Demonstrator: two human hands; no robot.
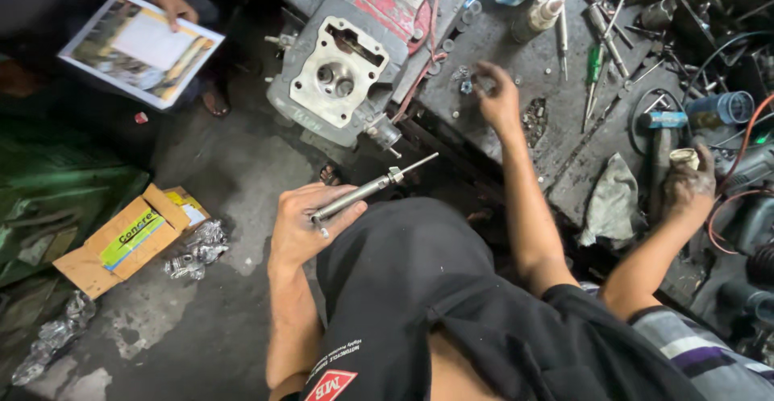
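Note:
My left hand (302, 224) rests by my knee and grips a slim metal rod tool (372, 187) whose thin tip points up and right. My right hand (496, 95) reaches out over the dark, greasy workbench (556, 139). Its fingertips curl down onto small metal parts (465, 78); whether it grips one is hidden. A grey engine cylinder head (339, 78) lies just left of that hand, at the bench's edge.
A co-worker's hand (689, 183) with a striped sleeve holds a small pale cup at the right. Another person's hand holds a printed sheet (141, 46) top left. Screwdrivers (594, 66), a rag (613, 203), a bottle (540, 14) and wires crowd the bench. A cardboard box (129, 236) lies on the floor.

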